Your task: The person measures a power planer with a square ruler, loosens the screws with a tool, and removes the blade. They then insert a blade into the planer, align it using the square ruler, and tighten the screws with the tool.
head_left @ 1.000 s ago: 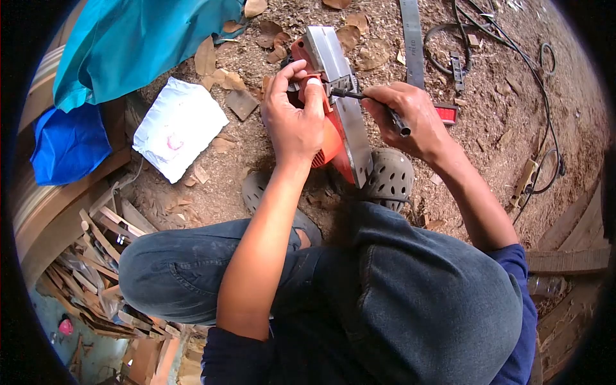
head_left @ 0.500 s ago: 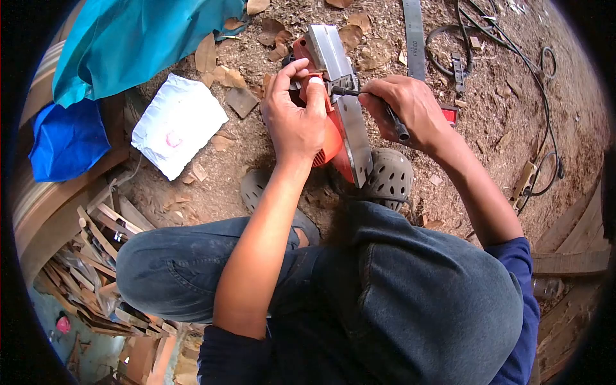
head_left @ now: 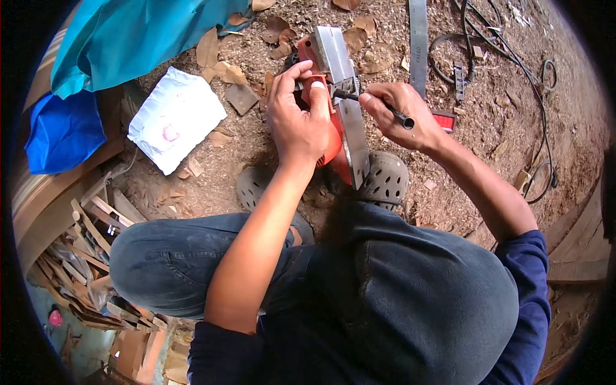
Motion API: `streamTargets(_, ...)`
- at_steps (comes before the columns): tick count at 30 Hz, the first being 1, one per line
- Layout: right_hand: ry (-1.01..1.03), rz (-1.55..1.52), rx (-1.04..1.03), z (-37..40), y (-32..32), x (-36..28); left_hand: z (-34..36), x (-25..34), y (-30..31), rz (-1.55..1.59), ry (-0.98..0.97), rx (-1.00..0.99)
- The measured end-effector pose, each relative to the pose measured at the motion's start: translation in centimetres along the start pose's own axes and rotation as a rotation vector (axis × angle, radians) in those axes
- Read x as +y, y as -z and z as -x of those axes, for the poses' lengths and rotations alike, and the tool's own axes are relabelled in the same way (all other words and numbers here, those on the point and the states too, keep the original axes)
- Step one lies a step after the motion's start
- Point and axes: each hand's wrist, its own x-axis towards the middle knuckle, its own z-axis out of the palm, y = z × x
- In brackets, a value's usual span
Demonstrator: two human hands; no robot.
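Observation:
An orange electric hand planer (head_left: 352, 131) is tilted on its side above the ground, its metal sole facing right. My left hand (head_left: 298, 125) is closed around its orange body, the thumb lying near the cutter slot in the middle. Between the fingers of my right hand (head_left: 410, 110) is a black socket wrench (head_left: 403, 120) with a bent handle. The wrench tip meets the planer at the cutter slot; the exact bolt is too small to make out.
Wood shavings and dry leaves (head_left: 206, 48) cover the ground. A metal ruler (head_left: 418, 48), a black cord (head_left: 542, 96) and a red-framed item (head_left: 444, 122) lie to the right. White paper (head_left: 176, 119) and teal cloth (head_left: 135, 45) are left; wood offcuts (head_left: 90, 231) lie lower left.
The wrench's handle end has swung slightly up and away from me, and my right hand has turned with it. My left hand keeps its grip on the planer.

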Motion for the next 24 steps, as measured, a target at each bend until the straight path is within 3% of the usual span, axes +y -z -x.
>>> streamTargets(2,-0.07,-0.058,-0.033,-0.2,-0.3,0.3,0.2,0.3,0.1,-0.009,0.003,0.009)
streamTargets(4,-0.057,-0.095,-0.008,0.0,-0.7,0.5,0.4,0.8,0.2,0.077,0.155,0.012)
streamTargets(9,-0.07,-0.149,0.039,-0.1,-1.3,0.7,0.0,0.6,0.3,0.085,0.121,0.002)
streamTargets(10,-0.104,-0.118,-0.029,-0.1,-0.9,0.7,-0.4,1.0,0.3,0.128,0.133,-0.007)
streamTargets(11,-0.103,-0.124,-0.038,-0.1,-0.7,0.6,-0.2,1.5,0.5,0.172,0.231,-0.013)
streamTargets(12,-0.104,-0.129,-0.045,0.0,-0.7,0.5,0.0,2.0,0.6,0.056,0.118,0.009)
streamTargets(14,-0.129,-0.156,-0.022,0.0,-0.6,-0.1,-0.8,3.3,0.7,-0.215,-0.361,0.067)
streamTargets(16,0.022,-0.214,0.075,-0.3,-1.7,1.2,-1.2,5.6,0.6,-0.151,-0.596,-0.116)
streamTargets(17,-0.075,-0.211,-0.06,-0.3,-0.5,1.1,-1.7,6.8,0.1,-0.131,-0.684,-0.251)
streamTargets(18,-0.074,-0.209,-0.054,0.0,-0.9,1.8,-2.2,7.5,-0.6,-0.113,-0.772,-0.38)
streamTargets(20,0.379,-0.245,0.312,0.5,-2.6,3.1,-2.7,7.8,-2.6,-0.038,-0.815,-0.444)
streamTargets(21,0.392,-0.279,0.314,0.6,-2.9,3.7,-2.9,8.0,-3.1,0.013,-0.704,-0.554)
streamTargets(24,0.292,-0.382,0.253,0.8,-2.6,4.3,-4.2,8.2,-5.2,0.154,-0.754,-0.567)
